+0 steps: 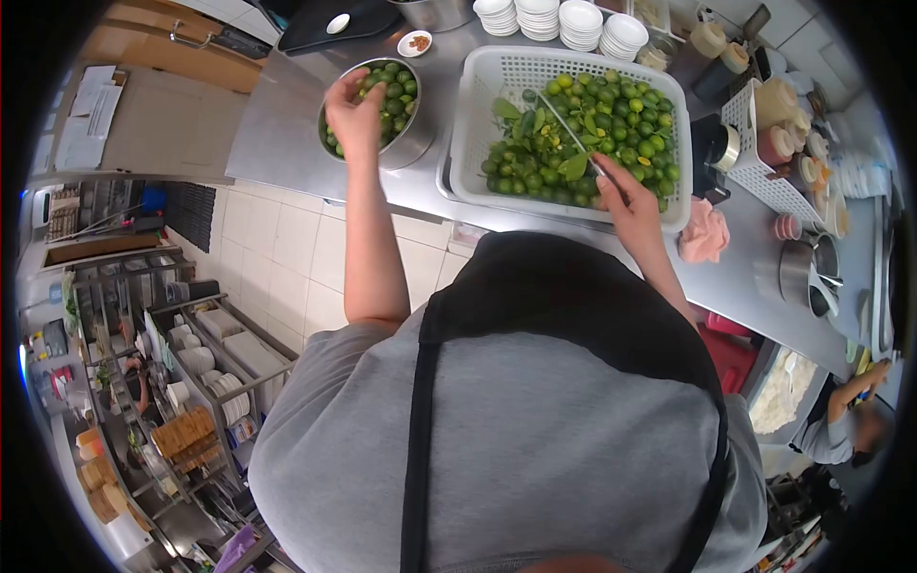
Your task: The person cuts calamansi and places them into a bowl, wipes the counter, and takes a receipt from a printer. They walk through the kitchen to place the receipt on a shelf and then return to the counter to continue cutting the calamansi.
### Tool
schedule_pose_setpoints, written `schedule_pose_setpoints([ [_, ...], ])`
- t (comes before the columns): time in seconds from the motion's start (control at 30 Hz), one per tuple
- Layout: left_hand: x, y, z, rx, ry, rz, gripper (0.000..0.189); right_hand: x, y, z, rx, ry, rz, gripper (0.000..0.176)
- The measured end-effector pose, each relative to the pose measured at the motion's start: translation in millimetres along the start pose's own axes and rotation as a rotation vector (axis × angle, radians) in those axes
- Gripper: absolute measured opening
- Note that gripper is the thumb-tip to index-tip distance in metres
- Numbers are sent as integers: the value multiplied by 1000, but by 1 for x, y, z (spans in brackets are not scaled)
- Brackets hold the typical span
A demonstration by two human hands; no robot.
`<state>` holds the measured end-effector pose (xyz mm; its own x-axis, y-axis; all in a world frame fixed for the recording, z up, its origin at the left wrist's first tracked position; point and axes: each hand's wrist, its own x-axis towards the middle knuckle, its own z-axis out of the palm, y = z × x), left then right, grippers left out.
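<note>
We note, nearest, the right hand clamped on a slim knife, pointed away, likely for safety, over limes in the white basket; farther left, the left hand touches limes in a steel pot, grip unclear.

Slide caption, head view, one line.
Left hand over limes in a metal pot, right hand holding a knife over a white basket of limes and leaves.
</note>
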<state>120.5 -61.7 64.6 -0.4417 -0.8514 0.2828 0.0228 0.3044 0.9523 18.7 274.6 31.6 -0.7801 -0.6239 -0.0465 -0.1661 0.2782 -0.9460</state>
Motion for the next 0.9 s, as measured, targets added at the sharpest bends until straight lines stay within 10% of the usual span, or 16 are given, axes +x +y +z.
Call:
schedule_pose_setpoints([
  [0.07,1,11,-5,836,271,659,28,1,3,-4,36,23,-1,32],
  [0.23,-47,-31,54,470,-506,76,20,4,0,-6,54,47,-11,31],
  [0.33,-104,7,94,867,-1053,28,25,2,-3,-4,69,76,-32,31],
  [0.5,-107,-22,108,945,-994,105,27,-4,4,-9,76,94,-32,31],
  [0.6,-81,-19,93,-80,-716,-255,31,-5,2,-8,101,93,-32,31],
  [0.9,-71,4,87,-587,-561,-490,28,-8,-13,2,123,15,-55,31],
])
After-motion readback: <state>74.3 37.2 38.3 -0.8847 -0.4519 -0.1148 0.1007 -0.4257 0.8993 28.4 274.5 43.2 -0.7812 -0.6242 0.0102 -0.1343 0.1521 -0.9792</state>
